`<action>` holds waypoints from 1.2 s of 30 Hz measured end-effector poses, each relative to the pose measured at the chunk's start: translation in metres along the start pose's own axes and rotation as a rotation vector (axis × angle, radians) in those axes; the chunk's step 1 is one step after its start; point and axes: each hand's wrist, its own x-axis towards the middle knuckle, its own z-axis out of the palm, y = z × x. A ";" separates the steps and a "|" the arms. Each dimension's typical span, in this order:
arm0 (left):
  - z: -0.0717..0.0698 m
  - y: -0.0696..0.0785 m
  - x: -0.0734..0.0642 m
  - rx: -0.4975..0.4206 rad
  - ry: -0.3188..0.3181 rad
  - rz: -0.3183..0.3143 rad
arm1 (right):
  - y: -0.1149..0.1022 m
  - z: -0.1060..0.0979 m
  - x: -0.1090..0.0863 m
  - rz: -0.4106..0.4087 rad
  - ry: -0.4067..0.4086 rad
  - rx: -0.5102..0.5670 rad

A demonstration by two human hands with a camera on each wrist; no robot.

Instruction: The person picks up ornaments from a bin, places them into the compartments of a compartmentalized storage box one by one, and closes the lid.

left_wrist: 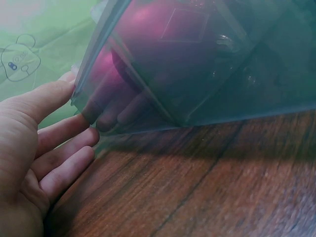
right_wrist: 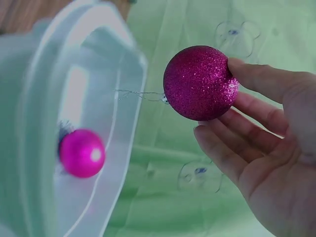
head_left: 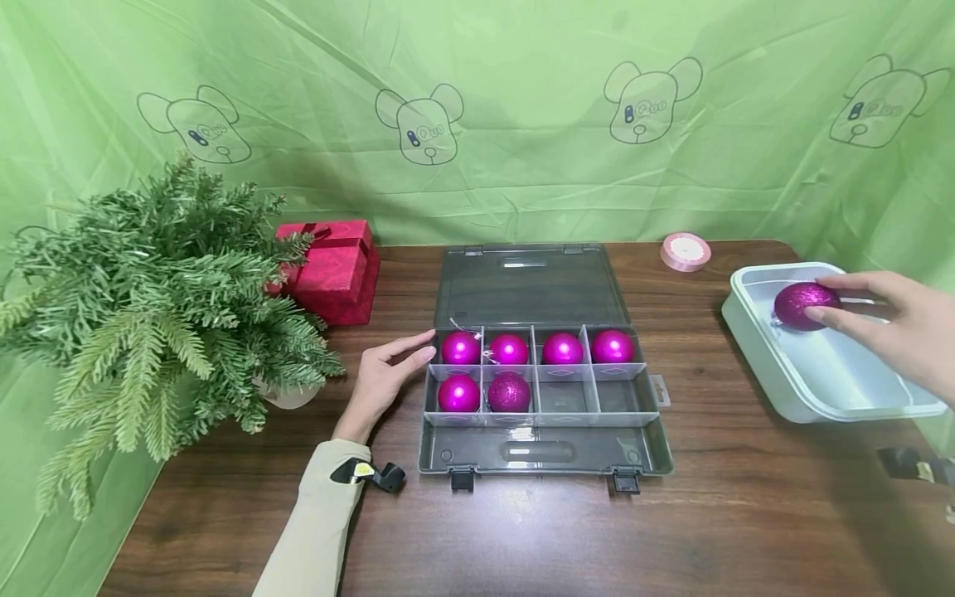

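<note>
My right hand (head_left: 888,319) pinches a glittery magenta Christmas ball (right_wrist: 200,83) between thumb and fingers, above the pale green basin (head_left: 768,377). A wire hook sticks out from the ball's cap in the right wrist view. Inside the basin lies a shiny magenta ball (right_wrist: 82,153). My left hand (head_left: 384,377) touches the left wall of the grey transparent divided case (left_wrist: 197,74), fingers nearly straight. Each compartment of its back row holds a shiny ball (head_left: 563,349). The middle row's left compartments hold one shiny ball (head_left: 458,393) and one glittery ball (head_left: 509,392).
The case's lid (head_left: 530,286) lies open towards the back. An artificial fir tree (head_left: 172,307) stands at the left, beside a red gift box (head_left: 336,274). A pink ribbon roll (head_left: 685,251) sits at the back right, near the green curtain (head_left: 522,191).
</note>
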 end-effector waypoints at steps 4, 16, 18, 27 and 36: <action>0.000 -0.001 0.001 0.007 0.002 -0.002 | -0.023 0.006 -0.003 -0.006 -0.022 -0.070; -0.001 -0.002 0.000 0.011 0.010 -0.012 | -0.067 0.036 -0.008 -0.149 -0.097 -0.222; -0.001 -0.002 0.000 0.013 0.011 -0.013 | -0.070 0.044 -0.006 -0.222 -0.100 -0.214; -0.001 -0.002 -0.001 0.018 0.007 -0.006 | -0.089 0.083 -0.007 -0.273 -0.171 -0.196; 0.000 -0.001 0.001 0.022 0.002 0.005 | -0.110 0.122 -0.006 -0.408 -0.235 -0.104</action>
